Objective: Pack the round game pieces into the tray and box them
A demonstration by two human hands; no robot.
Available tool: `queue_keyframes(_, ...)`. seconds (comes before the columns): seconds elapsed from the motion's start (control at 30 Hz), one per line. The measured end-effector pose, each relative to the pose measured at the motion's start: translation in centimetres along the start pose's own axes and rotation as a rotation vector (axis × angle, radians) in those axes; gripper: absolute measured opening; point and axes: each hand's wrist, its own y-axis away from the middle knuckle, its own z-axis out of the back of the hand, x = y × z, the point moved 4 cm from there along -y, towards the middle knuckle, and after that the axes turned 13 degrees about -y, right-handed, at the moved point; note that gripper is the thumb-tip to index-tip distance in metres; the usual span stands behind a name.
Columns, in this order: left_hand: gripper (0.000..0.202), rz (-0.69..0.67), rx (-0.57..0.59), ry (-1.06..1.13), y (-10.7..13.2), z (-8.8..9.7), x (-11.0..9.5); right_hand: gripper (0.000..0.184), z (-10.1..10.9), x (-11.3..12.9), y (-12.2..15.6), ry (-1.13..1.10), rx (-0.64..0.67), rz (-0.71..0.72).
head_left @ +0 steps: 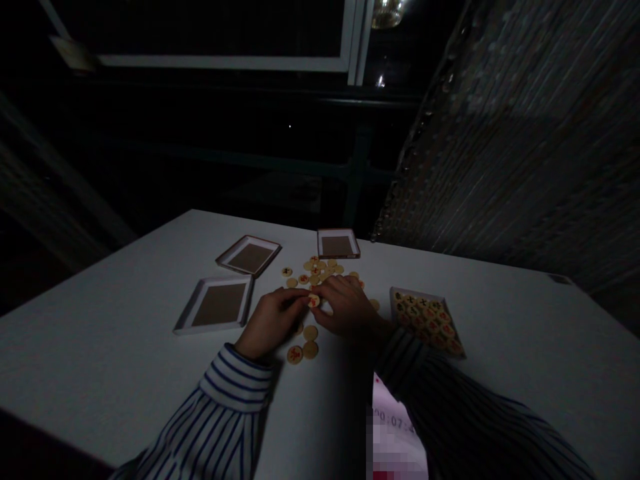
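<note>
A round xiangqi piece (313,301) with a red character is pinched between the fingers of both hands over the middle of the table. My left hand (275,317) grips its left side with thumb and index finger. From the right, my right hand (345,305) holds the same piece. Loose xiangqi pieces (329,267) lie scattered just beyond the hands, some showing characters and some plain. Nearer to me are a red-marked piece (295,355) and a plain piece (311,350). To the right, a box tray (453,317) holds rows of pieces, partly covered by my right sleeve.
On the white table (125,293) stand three empty shallow box parts: a white one (187,313) at left, a brown-edged one (233,250) behind it, and another (339,255) at the far edge. A lit screen (395,427) shows below my right forearm. A string curtain (510,133) hangs at right.
</note>
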Motion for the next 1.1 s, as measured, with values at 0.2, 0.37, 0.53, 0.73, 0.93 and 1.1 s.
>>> queue_keyframes(0.2,0.034,0.045,-0.032,0.141,-0.1,-0.1,0.1,0.022,0.3,0.0,-0.2,-0.02,0.021,0.005)
queue_keyframes(0.37,0.028,0.043,-0.124,0.139,-0.2,0.4,-0.1,0.028,1.9,0.2,-0.5,-0.064,0.046,-0.018)
queue_keyframes(0.53,0.028,0.052,-0.124,0.191,-0.1,0.3,-0.8,0.028,4.5,-0.4,-0.2,-0.105,0.008,-0.071)
queue_keyframes(0.73,0.029,0.053,-0.11,0.186,0.2,-0.6,-2.6,0.025,6.8,-1.1,1.9,-0.059,0.05,-0.141)
queue_keyframes(0.93,0.029,0.02,-0.093,0.166,0.3,-1.9,-4.4,0.024,8.4,-2.1,4.1,-0.056,0.041,-0.171)
queue_keyframes(1.1,0.027,-0.014,-0.063,0.152,0.1,-2.9,-6.5,0.024,10.1,-3.3,5.1,-0.081,0.045,-0.22)
